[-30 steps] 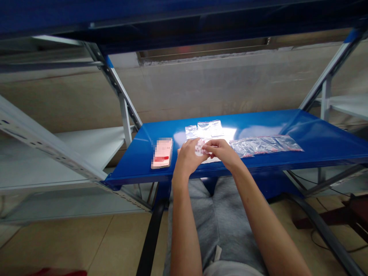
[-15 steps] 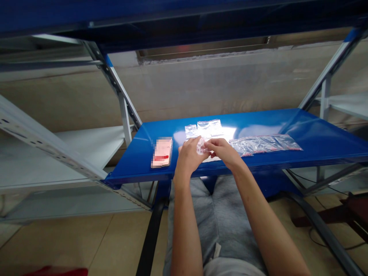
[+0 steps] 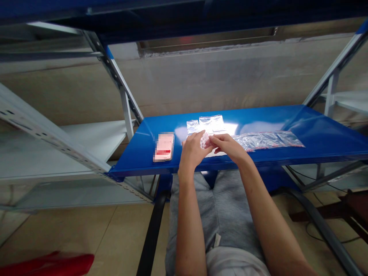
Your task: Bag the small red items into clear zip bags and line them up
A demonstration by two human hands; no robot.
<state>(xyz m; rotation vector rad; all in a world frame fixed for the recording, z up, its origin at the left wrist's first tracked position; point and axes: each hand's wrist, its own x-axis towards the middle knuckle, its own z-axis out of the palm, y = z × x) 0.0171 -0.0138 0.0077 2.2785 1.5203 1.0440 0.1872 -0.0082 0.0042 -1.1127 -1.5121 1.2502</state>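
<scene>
Over the blue shelf: small pink-and-white dotted item was held between left hand and right hand; likely a packet, too blurred to tell.
Left grip: item was grasped.
Right grip: item's right edge was pinched.
Clear bags: were laid in a row, right of hands.
Phone: was placed flat, left of hands.

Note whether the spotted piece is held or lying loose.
Held: the left hand curls around the spotted piece, and the right hand has its fingertips at the edge.
</scene>
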